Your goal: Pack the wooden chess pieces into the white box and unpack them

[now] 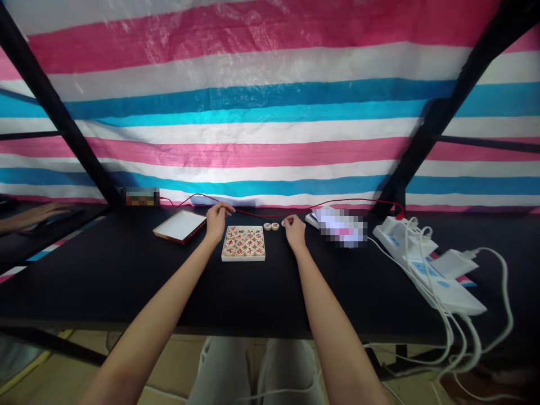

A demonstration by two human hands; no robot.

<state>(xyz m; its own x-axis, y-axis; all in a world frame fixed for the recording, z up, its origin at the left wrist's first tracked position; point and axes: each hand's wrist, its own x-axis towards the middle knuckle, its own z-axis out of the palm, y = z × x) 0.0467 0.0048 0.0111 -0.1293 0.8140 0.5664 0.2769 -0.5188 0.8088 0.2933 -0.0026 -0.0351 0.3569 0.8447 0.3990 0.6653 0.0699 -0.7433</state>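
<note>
My bare forearms cross the black counter's front edge, left hand loosely spread, right hand pinching a round cream disc, best steadied lightly by its rim.

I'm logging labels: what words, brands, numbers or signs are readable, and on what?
No text reads with certainty.
Boxed discs: red and black characters, too small.
Loose discs: reddish characters, too small.
Right pixelated item: unreadable.
Back-left pixelated item: unreadable.
Power strip: no lettering discernible.
</note>
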